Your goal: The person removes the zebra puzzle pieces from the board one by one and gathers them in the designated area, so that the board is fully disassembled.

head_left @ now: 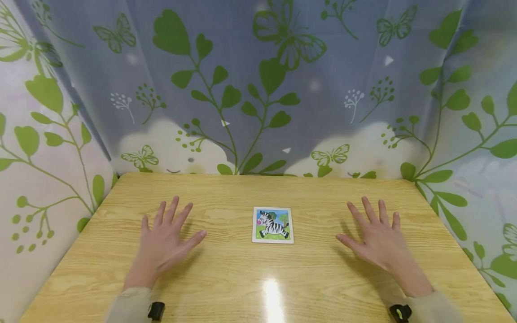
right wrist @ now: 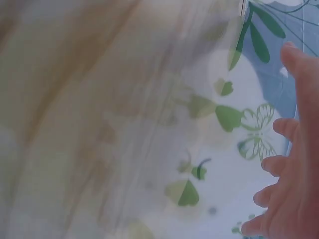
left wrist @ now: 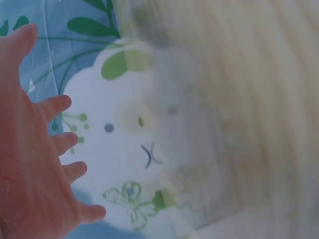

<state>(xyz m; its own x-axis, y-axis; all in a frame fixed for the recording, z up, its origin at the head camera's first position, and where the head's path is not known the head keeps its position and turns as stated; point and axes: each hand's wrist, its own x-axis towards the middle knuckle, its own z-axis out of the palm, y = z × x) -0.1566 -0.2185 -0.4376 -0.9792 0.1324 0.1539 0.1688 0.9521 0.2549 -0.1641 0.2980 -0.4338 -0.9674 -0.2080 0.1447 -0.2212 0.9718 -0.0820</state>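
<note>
Head view: where's the white-bordered zebra picture [head_left: 273, 225]?

Flat on the wood-grain table [head_left: 226, 278], roughly mid-width, between the hands, touching neither.

Left hand [head_left: 162, 246]?

Fingers spread, thumb toward the picture, grasping nothing.

Right hand [head_left: 381, 246]?

Same: fingers splayed, thumb inward, nothing held. Can't tell if either touches the table.

Further out?

Glare streak [head_left: 273, 298] nearer the camera, pale sleeves [head_left: 129, 307], black item [head_left: 156, 310] at each wrist, leaf-and-butterfly curtains [head_left: 331, 103] behind and along both sides.
</note>
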